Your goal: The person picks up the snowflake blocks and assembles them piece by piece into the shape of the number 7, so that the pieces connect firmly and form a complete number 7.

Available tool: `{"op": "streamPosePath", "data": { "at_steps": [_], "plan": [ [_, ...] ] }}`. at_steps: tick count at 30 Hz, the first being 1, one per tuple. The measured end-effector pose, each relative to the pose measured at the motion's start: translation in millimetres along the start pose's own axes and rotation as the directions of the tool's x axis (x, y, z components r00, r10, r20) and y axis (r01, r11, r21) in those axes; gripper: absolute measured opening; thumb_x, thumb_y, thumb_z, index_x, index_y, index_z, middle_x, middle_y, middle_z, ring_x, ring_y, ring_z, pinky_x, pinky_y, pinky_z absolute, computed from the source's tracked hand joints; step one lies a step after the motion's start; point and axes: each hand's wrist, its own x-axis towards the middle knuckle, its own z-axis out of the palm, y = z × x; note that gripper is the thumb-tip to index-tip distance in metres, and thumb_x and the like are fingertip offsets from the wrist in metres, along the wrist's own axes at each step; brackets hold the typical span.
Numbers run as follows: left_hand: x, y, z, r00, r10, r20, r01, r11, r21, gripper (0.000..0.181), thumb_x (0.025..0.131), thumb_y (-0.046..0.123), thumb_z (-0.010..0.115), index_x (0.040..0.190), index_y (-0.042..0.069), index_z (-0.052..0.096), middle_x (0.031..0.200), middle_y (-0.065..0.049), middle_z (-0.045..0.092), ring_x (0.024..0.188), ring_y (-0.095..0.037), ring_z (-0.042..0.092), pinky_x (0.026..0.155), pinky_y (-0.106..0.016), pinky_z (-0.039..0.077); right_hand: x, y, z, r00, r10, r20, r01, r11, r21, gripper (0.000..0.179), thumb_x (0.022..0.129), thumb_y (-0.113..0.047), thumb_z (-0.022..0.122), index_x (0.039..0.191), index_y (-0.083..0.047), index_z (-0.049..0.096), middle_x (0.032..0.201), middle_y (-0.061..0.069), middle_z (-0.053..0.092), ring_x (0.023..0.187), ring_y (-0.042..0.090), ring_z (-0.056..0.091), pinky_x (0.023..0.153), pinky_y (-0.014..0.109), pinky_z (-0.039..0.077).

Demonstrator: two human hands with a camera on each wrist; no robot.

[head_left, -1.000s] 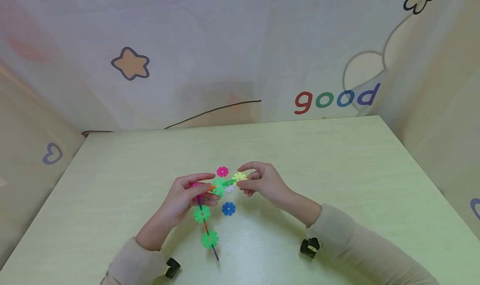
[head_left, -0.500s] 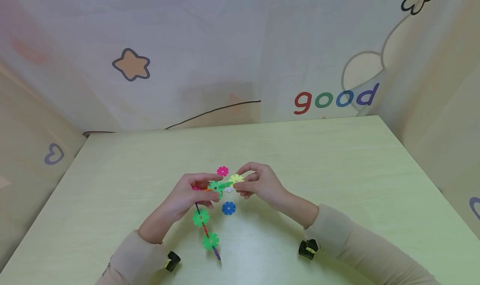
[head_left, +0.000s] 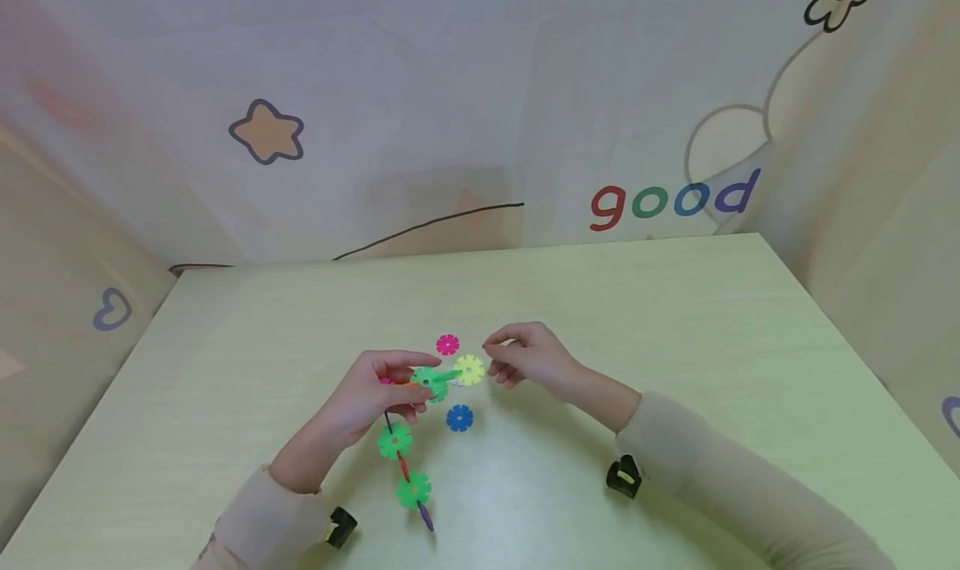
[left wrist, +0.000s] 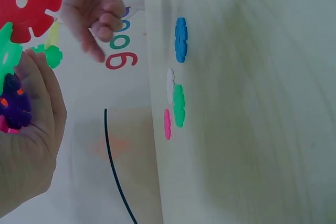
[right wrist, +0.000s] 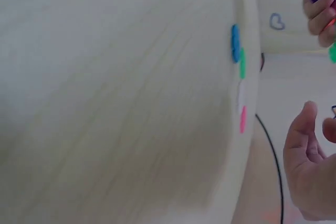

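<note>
My left hand (head_left: 356,402) grips a chain of interlocking plastic snowflake discs between thumb and fingers, above the table. At the chain's right end, a yellow disc (head_left: 469,370) joins on through a green disc seen edge-on. From the hand hang a green disc (head_left: 394,442), an edge-on red disc (head_left: 403,467), another green disc (head_left: 414,491) and a purple disc (head_left: 425,517) at the bottom. The palm hides part of the chain. Just right of the yellow disc, my right hand (head_left: 536,357) holds nothing, its fingers loosely bent and apart from the chain.
On the table (head_left: 660,303) lie a loose blue disc (head_left: 460,417) and a pink disc (head_left: 447,344). The left wrist view also shows a white disc (left wrist: 170,85) and a green disc (left wrist: 179,106) there. A printed cloth (head_left: 420,70) stands behind the table.
My right hand has let go of the yellow disc and drawn back to the right. The yellow disc stays on the chain, now facing up more. The hanging end has swung slightly left and down.
</note>
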Motion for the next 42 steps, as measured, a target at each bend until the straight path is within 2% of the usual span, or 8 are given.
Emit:
{"op": "streamPosePath", "data": {
  "at_steps": [5,9,13,18,28,32,36,42],
  "plan": [
    [-3.7,-0.7,-5.5,1.0,0.008,-0.006,-0.008,1.0,-0.03,0.041,0.08,-0.003,0.064,0.119,-0.009,0.053,0.067,-0.005,0.063,0.058,-0.018,0.061,0.059,-0.027,0.054,14.0,7.1,-0.4,0.999,0.035,0.014,-0.032,0.985,-0.172,0.028,0.084,-0.008,0.064,0.109,0.005,0.061,0.08,0.015,0.066,0.061,0.018,0.058,0.056,0.027,0.053],
    [-6.0,-2.6,-11.5,1.0,0.014,0.0,-0.014,0.998,-0.066,0.04,0.08,-0.003,0.064,0.118,-0.009,0.054,0.069,-0.005,0.064,0.057,-0.016,0.061,0.058,-0.025,0.054,24.3,13.6,1.9,0.998,0.052,0.027,-0.042,0.96,-0.277,0.033,0.079,-0.011,0.07,0.11,-0.002,0.063,0.076,0.008,0.065,0.059,0.019,0.056,0.054,0.026,0.05],
    [-7.4,-4.7,-18.5,1.0,0.017,0.023,-0.015,0.995,-0.096,0.039,0.08,0.0,0.066,0.117,-0.007,0.056,0.07,-0.004,0.066,0.058,-0.014,0.061,0.058,-0.025,0.054,32.0,18.5,4.1,0.999,0.009,0.036,0.006,0.917,-0.399,0.039,0.075,-0.014,0.075,0.112,-0.007,0.064,0.072,0.002,0.06,0.058,0.017,0.051,0.053,0.024,0.044],
    [-8.9,-6.2,-26.9,0.999,-0.004,0.038,0.009,0.989,-0.145,0.035,0.08,-0.002,0.065,0.114,-0.003,0.06,0.069,-0.005,0.066,0.057,-0.013,0.061,0.057,-0.024,0.054,41.4,21.0,10.2,0.995,-0.051,0.084,0.088,0.848,-0.523,0.042,0.072,-0.017,0.078,0.111,-0.011,0.066,0.074,0.0,0.056,0.07,0.016,0.048,0.061,0.024,0.04],
    [-10.4,-5.6,-30.8,0.998,-0.015,0.053,0.025,0.982,-0.188,0.034,0.079,-0.003,0.066,0.113,-0.002,0.061,0.07,-0.006,0.067,0.057,-0.014,0.062,0.057,-0.024,0.054,44.4,21.0,25.5,0.998,-0.028,0.056,0.058,0.757,-0.651,0.035,0.072,-0.02,0.078,0.106,-0.016,0.07,0.083,-0.005,0.056,0.079,0.014,0.048,0.067,0.025,0.042],
    [-10.9,-4.4,-31.0,0.999,-0.014,0.046,0.023,0.983,-0.182,0.035,0.079,-0.002,0.066,0.114,-0.003,0.06,0.071,-0.007,0.067,0.058,-0.014,0.062,0.057,-0.024,0.054,44.0,19.1,27.0,0.998,-0.038,0.055,0.064,0.755,-0.652,0.028,0.071,-0.015,0.078,0.098,-0.013,0.07,0.084,-0.004,0.056,0.081,0.014,0.049,0.071,0.026,0.043],
    [-10.9,-4.4,-30.6,0.999,-0.013,0.047,0.021,0.982,-0.187,0.034,0.079,-0.003,0.065,0.113,-0.003,0.06,0.069,-0.006,0.066,0.058,-0.014,0.062,0.057,-0.024,0.054,42.9,16.8,25.3,0.997,-0.042,0.056,0.069,0.772,-0.631,0.022,0.069,-0.008,0.078,0.086,-0.01,0.064,0.08,0.0,0.055,0.078,0.016,0.049,0.07,0.027,0.044],
    [-9.6,-5.2,-29.9,0.999,-0.008,0.051,0.017,0.981,-0.193,0.033,0.079,-0.004,0.064,0.112,-0.003,0.061,0.068,-0.006,0.065,0.058,-0.013,0.062,0.057,-0.024,0.054,39.7,15.2,17.5,0.999,0.012,0.029,0.006,0.828,-0.56,0.018,0.072,-0.006,0.075,0.086,-0.009,0.064,0.079,0.001,0.056,0.077,0.017,0.05,0.067,0.026,0.045]
  ]
}}
